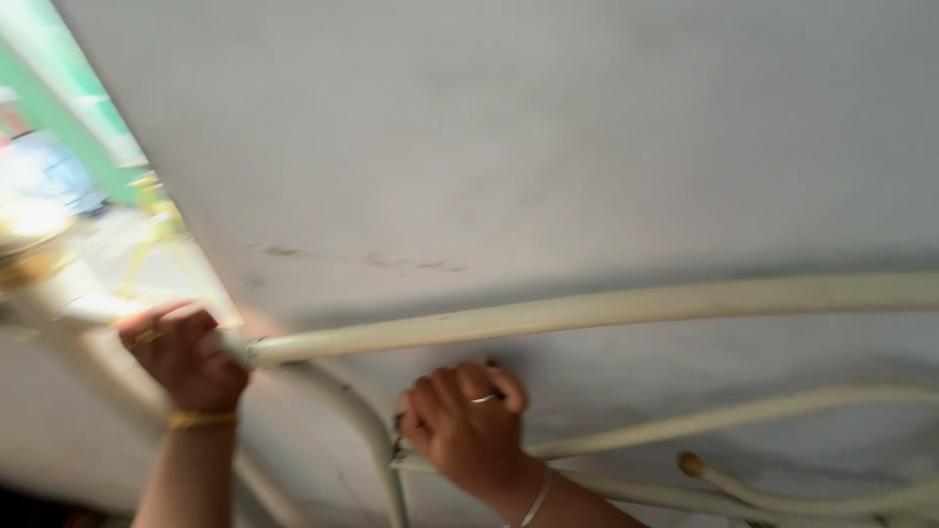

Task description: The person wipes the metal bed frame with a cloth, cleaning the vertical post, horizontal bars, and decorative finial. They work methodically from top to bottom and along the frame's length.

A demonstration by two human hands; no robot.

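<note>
Pipework is what you are working on, against a flat grey wall (587,127). At about nine o'clock your left hand (181,352) wraps shut around the end of the long cream pipe (587,308), near its joint. Your right hand (465,425), at six o'clock, curls closed on a fitting (399,452) where lower pipes (782,406) meet, though blur hides just what it pinches. Both pipes look smooth, round and rigid. Next you likely need a firm, steady grip on both.

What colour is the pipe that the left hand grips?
Cream, off-white pipe, seen in the head view.
</note>
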